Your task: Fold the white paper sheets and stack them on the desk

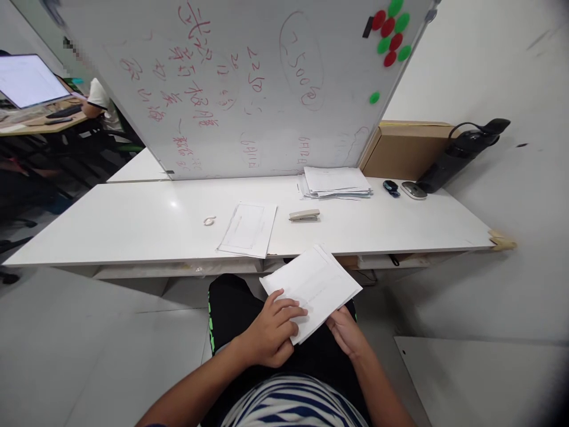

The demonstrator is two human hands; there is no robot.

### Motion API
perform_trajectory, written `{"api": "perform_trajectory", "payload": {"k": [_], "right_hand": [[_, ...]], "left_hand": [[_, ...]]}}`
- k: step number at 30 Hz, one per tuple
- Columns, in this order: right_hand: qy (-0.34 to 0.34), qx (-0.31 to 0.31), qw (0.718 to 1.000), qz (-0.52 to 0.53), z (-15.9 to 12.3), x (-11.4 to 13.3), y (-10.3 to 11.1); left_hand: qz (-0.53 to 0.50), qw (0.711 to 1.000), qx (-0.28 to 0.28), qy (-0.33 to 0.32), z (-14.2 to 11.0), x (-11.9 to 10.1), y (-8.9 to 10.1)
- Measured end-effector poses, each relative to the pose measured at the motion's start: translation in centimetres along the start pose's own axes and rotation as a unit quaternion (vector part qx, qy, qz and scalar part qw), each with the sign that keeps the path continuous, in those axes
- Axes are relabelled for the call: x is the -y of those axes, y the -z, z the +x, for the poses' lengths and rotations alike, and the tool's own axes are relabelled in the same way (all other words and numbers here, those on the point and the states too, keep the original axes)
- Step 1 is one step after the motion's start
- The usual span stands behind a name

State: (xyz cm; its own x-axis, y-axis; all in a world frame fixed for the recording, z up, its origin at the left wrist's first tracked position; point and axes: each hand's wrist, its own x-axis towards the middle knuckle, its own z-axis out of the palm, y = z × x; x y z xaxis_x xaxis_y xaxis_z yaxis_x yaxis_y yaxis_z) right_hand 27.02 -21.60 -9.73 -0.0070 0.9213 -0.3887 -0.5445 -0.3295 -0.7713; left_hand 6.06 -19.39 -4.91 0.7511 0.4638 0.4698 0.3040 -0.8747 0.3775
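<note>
Over my lap I hold a small stack of white paper sheets (313, 284), below the front edge of the white table (133, 225). My left hand (273, 329) lies on the near left corner of the sheets, fingers curled over the top. My right hand (347, 332) grips the near right edge from beneath, thumb on the paper. On the table ahead lie another sheet of paper (248, 228), a beige stapler (304, 215) and a small metal clip (209, 221).
A pile of papers (335, 182) sits at the table's back, by a whiteboard (249, 83) with red writing and magnets. A mouse (413, 190), a dark small object (391, 188), a black bottle (462, 151) and a cardboard box (409, 148) stand at right. Another person sits far left by a monitor (29, 80).
</note>
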Motion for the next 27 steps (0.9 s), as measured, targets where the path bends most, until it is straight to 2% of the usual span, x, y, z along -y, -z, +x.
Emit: {"api": "perform_trajectory", "payload": {"k": [4,9,11,13,14,15,16,17,19,20,21,22,23,25,27], "right_hand": [[0.009,0.035,0.999,0.007,-0.1,0.4,-0.4],[0.019,0.041,0.999,0.006,0.1,0.3,-0.3],[0.022,0.031,0.999,0.0,0.2,0.3,0.1],[0.023,0.017,1.0,-0.011,0.2,0.2,0.5],[0.025,0.011,0.999,-0.019,0.3,0.2,0.6],[0.026,0.007,0.999,-0.027,0.3,0.1,0.7],[0.029,0.005,0.999,-0.038,0.3,0.1,0.7],[0.035,0.003,0.998,-0.05,0.3,0.0,0.6],[0.06,0.001,0.994,-0.086,0.3,-0.2,0.2],[0.075,0.001,0.991,-0.109,0.3,-0.3,0.0],[0.089,0.002,0.987,-0.133,0.3,-0.5,-0.2],[0.098,0.006,0.983,-0.155,0.3,-0.5,-0.3],[0.099,0.016,0.98,-0.173,0.3,-0.6,-0.2],[0.078,0.044,0.978,-0.186,0.2,-0.2,0.2],[0.065,0.064,0.982,-0.167,0.2,0.7,1.0]], "left_hand": [[-0.006,1.0,0.014,-0.015,0.0,0.2,-0.2],[-0.014,0.999,0.028,0.03,-0.8,0.7,-0.1],[-0.049,0.996,-0.019,0.067,-1.5,0.6,-0.7],[-0.123,0.971,-0.131,0.156,-2.0,0.2,-1.9],[-0.177,0.937,-0.197,0.226,-2.1,-0.1,-2.5],[-0.24,0.884,-0.256,0.308,-1.9,-0.4,-3.0],[-0.317,0.815,-0.29,0.388,-1.6,-0.7,-3.4],[-0.405,0.742,-0.292,0.447,-1.1,-0.9,-3.7],[-0.565,0.612,-0.235,0.5,0.0,-1.0,-3.7],[-0.62,0.57,-0.203,0.499,0.5,-1.0,-3.6],[-0.652,0.547,-0.18,0.494,1.0,-0.9,-3.4],[-0.66,0.54,-0.171,0.493,1.3,-0.8,-3.3],[-0.649,0.548,-0.176,0.498,1.4,-0.6,-3.3],[-0.586,0.59,-0.204,0.517,1.4,-0.2,-3.4],[-0.487,0.65,-0.233,0.535,1.0,0.4,-3.4]]}}
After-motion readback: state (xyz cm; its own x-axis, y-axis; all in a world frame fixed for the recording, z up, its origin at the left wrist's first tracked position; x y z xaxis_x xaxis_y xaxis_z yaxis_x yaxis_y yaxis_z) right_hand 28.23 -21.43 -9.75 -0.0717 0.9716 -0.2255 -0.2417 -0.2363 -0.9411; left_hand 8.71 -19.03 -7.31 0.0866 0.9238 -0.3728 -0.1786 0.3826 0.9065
